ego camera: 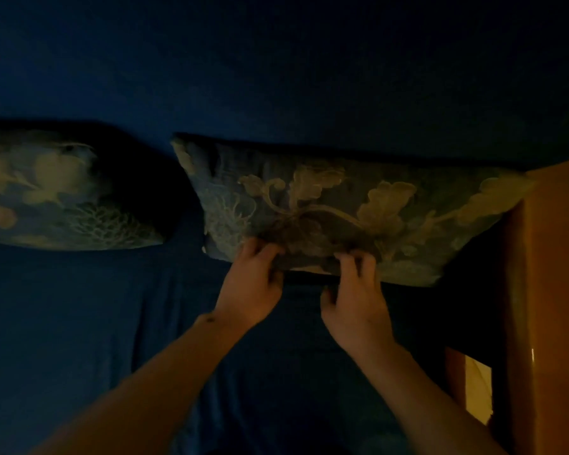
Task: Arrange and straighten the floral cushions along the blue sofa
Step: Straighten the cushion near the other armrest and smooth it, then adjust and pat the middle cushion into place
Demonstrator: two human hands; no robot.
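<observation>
Head view, dim and blue throughout. Two floral cushions on the blue sofa [79, 323], both leaning against the backrest across the middle of the frame. Right cushion [391, 208] at centre and centre right, its far corner pressed up to an orange wooden panel [552, 290] at the right edge; probably wedged there to mark the end of the row. Left cushion [46, 198] at the left edge, well apart from the other, a dark gap of sofa between them, lying somewhat flatter and partly cut off by the frame.

Left hand [250, 290] and right hand [355, 303] both at the lower edge of the right cushion, near its middle, close together. Fingers [260, 251] of the left hand curled over the hem, thumb underneath, pinching the fabric. Fingers of the right hand likewise bent over the edge and closed on it, thumb tucked below. Fabric bunched and darkened between the two grips, lower edge lifted slightly clear of the seat with a black shadow beneath.

Likely reason for the hold: gripping the bottom hem with both hands to tug the cover taut or to shift the cushion square against the backrest. Judged as mid-adjustment of this one cushion. Left cushion looks untouched for now and, by its slump and the wide gap, probably wanting the same treatment. Soft, light stuffing; likely to sag again if let go off balance.
</observation>
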